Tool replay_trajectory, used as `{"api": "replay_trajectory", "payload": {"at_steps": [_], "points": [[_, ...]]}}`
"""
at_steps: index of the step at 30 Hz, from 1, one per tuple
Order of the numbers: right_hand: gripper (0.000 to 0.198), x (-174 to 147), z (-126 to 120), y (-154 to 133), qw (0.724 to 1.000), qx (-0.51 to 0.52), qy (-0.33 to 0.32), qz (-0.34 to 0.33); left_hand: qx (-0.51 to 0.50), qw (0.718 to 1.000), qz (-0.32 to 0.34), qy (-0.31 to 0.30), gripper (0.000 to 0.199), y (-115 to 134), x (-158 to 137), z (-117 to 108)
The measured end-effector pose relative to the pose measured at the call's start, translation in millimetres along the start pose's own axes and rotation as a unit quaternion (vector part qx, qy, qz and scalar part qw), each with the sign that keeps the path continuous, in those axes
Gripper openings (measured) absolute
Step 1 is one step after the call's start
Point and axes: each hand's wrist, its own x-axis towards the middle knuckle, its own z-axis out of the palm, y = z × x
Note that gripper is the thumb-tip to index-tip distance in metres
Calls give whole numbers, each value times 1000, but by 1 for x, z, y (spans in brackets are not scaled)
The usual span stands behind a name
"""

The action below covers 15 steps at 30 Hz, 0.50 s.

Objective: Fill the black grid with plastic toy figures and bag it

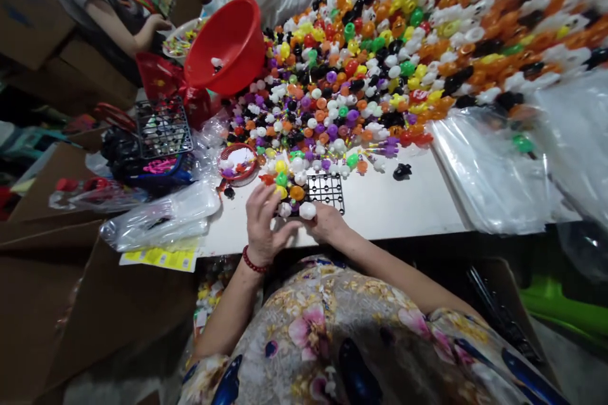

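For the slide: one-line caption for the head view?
Both hands, left hand and right hand, set small colourful toys into a black grid tray.

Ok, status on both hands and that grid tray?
Left hand on small toys at black grid tray. Right hand at tray's near edge. Toy pile close behind.

red basin [227,44]; clear bags [494,171]; cardboard boxes [33,19]

black grid tray [327,191], flat, partly filled
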Motion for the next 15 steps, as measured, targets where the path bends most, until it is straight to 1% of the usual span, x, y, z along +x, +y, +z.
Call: {"api": "replay_trajectory", "payload": {"at_steps": [1,2,3,5,7,10,12,15], "points": [[23,0,-3,-2,1000,-3,-15,-17,24,997,55,-44,54,8,6,-1],[23,1,-6,-4,999,-9,-29,-29,44,991,95,-83,46,15,11,0],[23,2,-9,-6,998,-18,-43,-33,58,984,123,-114,38,21,15,3],[24,5,-15,-12,997,-45,-63,-17,77,976,142,-143,24,24,17,10],[27,8,-19,-18,994,-76,-81,2,83,978,129,-139,18,19,15,17],[29,13,-23,-24,990,-101,-101,-9,63,985,84,-135,15,6,9,21],[29,15,-23,-25,989,-102,-104,-16,39,986,55,-151,15,1,7,21],[29,14,-19,-21,991,-92,-96,-26,6,984,11,-175,18,2,9,20]]}}
